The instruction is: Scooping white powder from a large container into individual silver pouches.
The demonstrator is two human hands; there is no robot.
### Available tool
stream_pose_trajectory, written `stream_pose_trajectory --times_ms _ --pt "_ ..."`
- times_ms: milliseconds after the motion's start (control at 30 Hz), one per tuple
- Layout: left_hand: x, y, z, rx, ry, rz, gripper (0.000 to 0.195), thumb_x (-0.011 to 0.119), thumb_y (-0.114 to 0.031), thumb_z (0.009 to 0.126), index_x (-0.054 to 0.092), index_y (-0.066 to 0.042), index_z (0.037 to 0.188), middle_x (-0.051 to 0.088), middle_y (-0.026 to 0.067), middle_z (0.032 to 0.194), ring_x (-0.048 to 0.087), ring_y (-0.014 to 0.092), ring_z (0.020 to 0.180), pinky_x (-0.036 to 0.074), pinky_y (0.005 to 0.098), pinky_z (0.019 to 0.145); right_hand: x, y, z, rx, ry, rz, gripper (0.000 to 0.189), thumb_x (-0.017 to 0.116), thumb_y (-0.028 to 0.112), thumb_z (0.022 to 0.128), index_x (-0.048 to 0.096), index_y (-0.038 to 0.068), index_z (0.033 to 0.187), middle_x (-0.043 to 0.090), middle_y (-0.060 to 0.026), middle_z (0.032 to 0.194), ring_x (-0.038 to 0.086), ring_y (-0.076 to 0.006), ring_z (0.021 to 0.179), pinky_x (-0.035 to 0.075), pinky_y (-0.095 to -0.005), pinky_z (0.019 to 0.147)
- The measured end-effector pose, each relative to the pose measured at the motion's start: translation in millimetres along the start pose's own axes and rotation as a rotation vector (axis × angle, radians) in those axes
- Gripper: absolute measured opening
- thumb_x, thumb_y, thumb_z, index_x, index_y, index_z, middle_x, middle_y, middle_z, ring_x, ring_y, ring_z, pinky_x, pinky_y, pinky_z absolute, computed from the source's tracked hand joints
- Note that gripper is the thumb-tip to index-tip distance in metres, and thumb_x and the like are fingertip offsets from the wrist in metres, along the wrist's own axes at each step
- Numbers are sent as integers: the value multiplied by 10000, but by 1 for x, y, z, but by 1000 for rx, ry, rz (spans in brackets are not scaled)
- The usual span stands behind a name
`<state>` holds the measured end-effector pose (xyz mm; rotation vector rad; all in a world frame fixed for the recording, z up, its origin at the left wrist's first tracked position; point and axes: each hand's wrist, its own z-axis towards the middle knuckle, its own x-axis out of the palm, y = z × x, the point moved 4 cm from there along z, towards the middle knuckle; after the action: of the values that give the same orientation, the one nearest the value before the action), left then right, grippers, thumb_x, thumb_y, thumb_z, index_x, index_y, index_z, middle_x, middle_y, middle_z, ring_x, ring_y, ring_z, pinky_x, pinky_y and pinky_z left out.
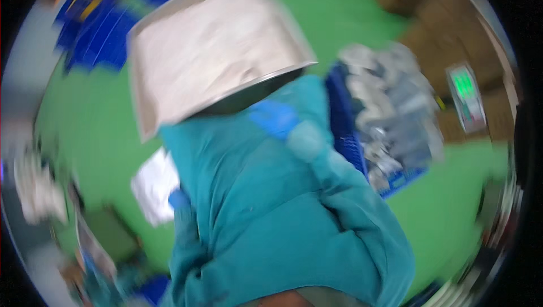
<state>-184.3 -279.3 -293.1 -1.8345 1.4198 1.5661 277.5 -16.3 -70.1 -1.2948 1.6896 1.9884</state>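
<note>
My left hand (pixel 180 199), in a blue glove, is low beside my teal gown (pixel 250 205). It looks closed on the edge of a crumpled white sheet or bag (pixel 152 190), though blur hides the fingers. My right hand (pixel 275 118), also gloved in blue, lies over the front of the gown with its fingers somewhat spread and nothing visible in it. Just beyond it, a large metal-rimmed tray (pixel 306 61) holds a broad layer of pale powder (pixel 212 48).
To the right, a blue plastic crate (pixel 345 137) holds clear plastic bags (pixel 398 107). Cardboard boxes (pixel 449 31) and a device with a lit green display (pixel 466 97) stand beyond. Blue crates (pixel 97 37) are at upper left on the green floor (pixel 85 107). Another person (pixel 97 281) is at lower left.
</note>
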Motion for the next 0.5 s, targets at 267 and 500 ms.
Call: stream_pose_trajectory --times_ms 267,500 --pt "-167 -13 -51 -178 -171 -666 339 527 -389 802 668 -88 740 639 168 792 616 345 747 485 434 671 32 3 -5 39 68 228 374 511 329 893 571 49 1134 605 -163 1079 575 -306 1005 443 -377 879" --pt "-99 17 -24 -278 -220 -645 438 579 -513 750 669 -86 780 640 174 759 610 383 721 481 461 672 52 51 5 -100 188 241 369 527 333 878 580 41 1097 613 -151 1044 585 -291 971 454 -376 847"
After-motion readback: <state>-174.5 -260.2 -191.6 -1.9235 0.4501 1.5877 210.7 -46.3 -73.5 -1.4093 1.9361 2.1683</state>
